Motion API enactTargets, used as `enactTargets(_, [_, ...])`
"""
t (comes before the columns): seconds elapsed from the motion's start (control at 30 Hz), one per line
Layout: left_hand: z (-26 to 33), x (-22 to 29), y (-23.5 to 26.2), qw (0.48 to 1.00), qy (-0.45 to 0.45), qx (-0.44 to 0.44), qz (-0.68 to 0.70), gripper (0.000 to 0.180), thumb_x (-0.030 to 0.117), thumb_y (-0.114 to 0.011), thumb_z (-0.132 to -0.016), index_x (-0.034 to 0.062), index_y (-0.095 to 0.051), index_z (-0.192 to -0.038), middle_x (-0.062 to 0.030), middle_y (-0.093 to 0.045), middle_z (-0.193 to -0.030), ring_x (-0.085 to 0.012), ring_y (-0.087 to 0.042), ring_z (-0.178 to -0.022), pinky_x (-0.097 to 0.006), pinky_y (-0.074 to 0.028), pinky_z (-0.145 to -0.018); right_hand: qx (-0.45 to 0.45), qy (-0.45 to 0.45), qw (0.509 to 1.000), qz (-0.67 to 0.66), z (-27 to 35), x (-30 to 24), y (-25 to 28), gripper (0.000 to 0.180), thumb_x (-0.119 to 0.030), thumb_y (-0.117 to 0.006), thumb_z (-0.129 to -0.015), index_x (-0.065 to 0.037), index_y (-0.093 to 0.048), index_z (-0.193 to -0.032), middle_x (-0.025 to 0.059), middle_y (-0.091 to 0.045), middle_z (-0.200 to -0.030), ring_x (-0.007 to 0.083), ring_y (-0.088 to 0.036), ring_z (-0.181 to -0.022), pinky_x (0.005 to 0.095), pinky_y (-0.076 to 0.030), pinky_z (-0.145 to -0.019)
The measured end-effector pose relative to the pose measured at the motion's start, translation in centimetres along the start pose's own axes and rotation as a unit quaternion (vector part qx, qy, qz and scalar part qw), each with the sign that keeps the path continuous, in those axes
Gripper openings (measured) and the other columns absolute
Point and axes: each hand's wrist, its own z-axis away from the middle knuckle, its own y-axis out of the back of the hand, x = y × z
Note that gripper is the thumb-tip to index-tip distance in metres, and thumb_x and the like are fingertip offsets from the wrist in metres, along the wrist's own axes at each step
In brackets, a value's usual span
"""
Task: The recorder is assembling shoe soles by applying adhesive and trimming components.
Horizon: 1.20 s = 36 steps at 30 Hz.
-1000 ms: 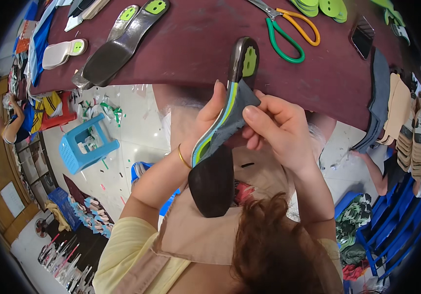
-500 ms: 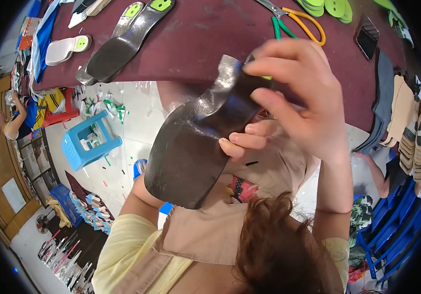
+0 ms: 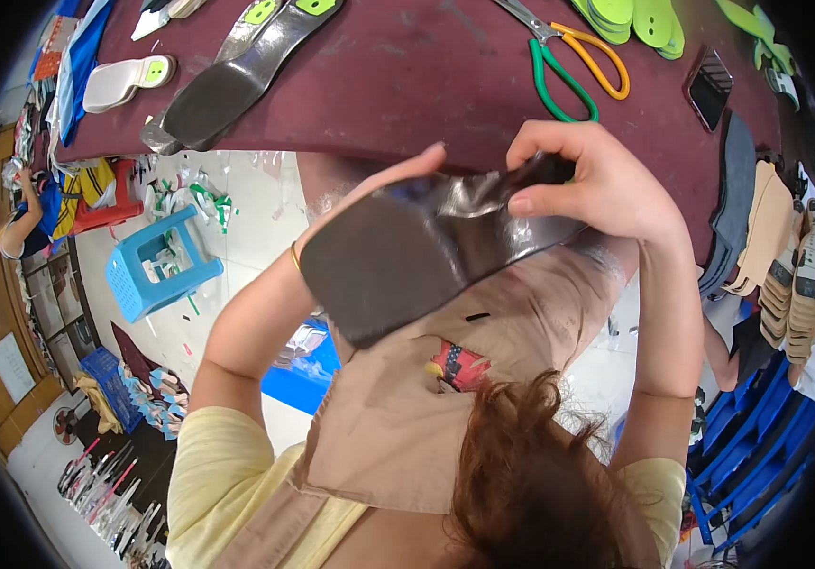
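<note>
A dark brown, glossy shoe insole (image 3: 384, 266) is held in the air over my lap, its broad square toe part to the left and its narrower, wrinkled end to the right. Behind its upper edge lies my left hand (image 3: 407, 173), supporting it from the back; only some stretched fingers show, the rest being hidden by the insole. My right hand (image 3: 583, 180) pinches the narrow end between thumb and bent fingers, folding the shiny material. A bit of green peeks out beside those fingers.
On the maroon table (image 3: 398, 95) lie scissors (image 3: 559, 52) with green and orange handles, dark insoles (image 3: 227, 90), a pale insole (image 3: 129, 83), lime-green pads (image 3: 640, 24) and a phone (image 3: 710, 87). A blue stool (image 3: 163, 264) stands on the floor at left. Another person (image 3: 14, 218) works beyond.
The insole has turned from steep to nearly level, its narrow end swinging right and down. My left hand has shifted from its lower edge to behind the upper edge; my right hand has lowered slightly.
</note>
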Motion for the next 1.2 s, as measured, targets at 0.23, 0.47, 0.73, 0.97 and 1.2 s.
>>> enactTargets(0.23, [0.9, -3.1, -1.8, 0.976, 0.134, -0.043, 0.166, 0.071, 0.059, -0.034, -0.093, -0.0022, -0.047, -0.127, -0.0235, -0.059, -0.114, -0.0362, -0.063, -0.096, -0.045, -0.052, -0.084, 0.003, 0.055, 0.987, 0.150, 2.9, -0.6, -4.5, 0.017, -0.009, -0.071, -0.069, -0.006, -0.060, -0.082, 0.0030, -0.056, -0.084, 0.0231, -0.051, -0.089, 0.0358, -0.035, -0.086])
enactTargets(0.47, [-0.4, -5.9, -0.5, 0.920, 0.225, -0.124, 0.297, 0.059, 0.049, -0.030, -0.098, 0.0012, -0.043, -0.130, -0.0315, -0.052, -0.120, -0.0451, -0.056, -0.106, -0.053, -0.048, -0.088, 0.008, 0.062, 0.987, 0.150, 5.3, -0.2, -5.7, 0.017, -0.006, -0.070, -0.067, -0.010, -0.064, -0.082, 0.0006, -0.055, -0.084, 0.0235, -0.047, -0.090, 0.0366, -0.032, -0.087])
enactTargets(0.73, [-1.1, -4.9, -0.1, 0.939, 0.189, -0.206, 0.201, 0.046, 0.038, -0.043, -0.097, 0.0048, -0.043, -0.129, -0.0234, -0.055, -0.118, -0.0335, -0.060, -0.105, -0.042, -0.055, -0.080, 0.094, 0.205, 0.925, 0.304, 5.2, -0.2, -4.8, 0.024, -0.002, -0.067, -0.052, -0.011, -0.063, -0.074, 0.0005, -0.055, -0.087, 0.0257, -0.048, -0.097, 0.0417, -0.031, -0.088])
enactTargets(0.97, [-1.5, -4.0, -1.6, 0.955, -0.181, 0.035, -0.233, 0.071, 0.029, -0.062, -0.088, 0.0043, -0.022, -0.141, -0.0119, -0.044, -0.131, -0.0185, -0.044, -0.123, -0.035, -0.039, -0.101, 0.292, -0.024, 0.954, -0.068, 5.4, 0.7, -7.7, 0.017, -0.010, -0.067, -0.080, -0.005, -0.061, -0.095, 0.0052, -0.057, -0.096, 0.0167, -0.052, -0.092, 0.0304, -0.042, -0.081])
enactTargets(1.2, [-1.8, -4.2, -2.3, 0.920, -0.231, 0.018, -0.317, 0.085, 0.024, -0.069, -0.081, 0.0008, -0.017, -0.144, -0.0122, -0.041, -0.132, -0.0180, -0.038, -0.124, -0.031, -0.032, -0.103, 0.201, -0.122, 0.916, -0.327, 4.0, 1.1, -9.1, 0.022, -0.018, -0.070, -0.084, 0.001, -0.065, -0.095, 0.0008, -0.064, -0.081, 0.0060, -0.056, -0.073, 0.0226, -0.046, -0.067])
